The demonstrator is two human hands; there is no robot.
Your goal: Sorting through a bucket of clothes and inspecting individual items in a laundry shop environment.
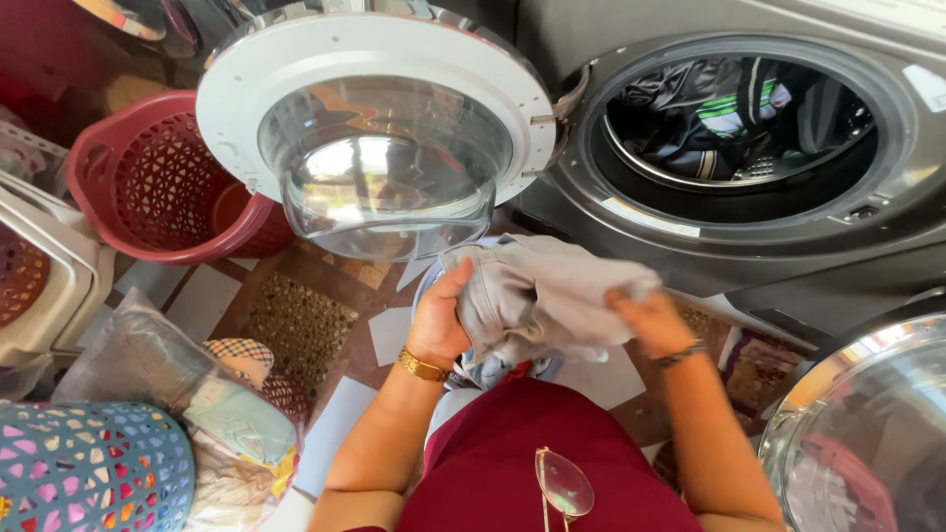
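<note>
Both my hands hold a bunched grey garment (552,291) in front of me, below the washing machine. My left hand (440,317), with a gold bracelet at the wrist, grips its left side. My right hand (652,320), blurred and wearing a dark bracelet, grips its right side. Under the garment I see a bit of blue and red cloth (493,371). The grey front-loading washing machine (887,212) stands ahead with its round door (374,148) swung open to the left. Dark and striped clothes (724,113) lie inside the drum.
A red laundry basket (158,177) stands at the left. A blue lattice basket (89,473) and bagged clothes (212,409) sit at the lower left. A second glass machine door (867,433) is at the lower right. Glasses (564,483) hang on my maroon top.
</note>
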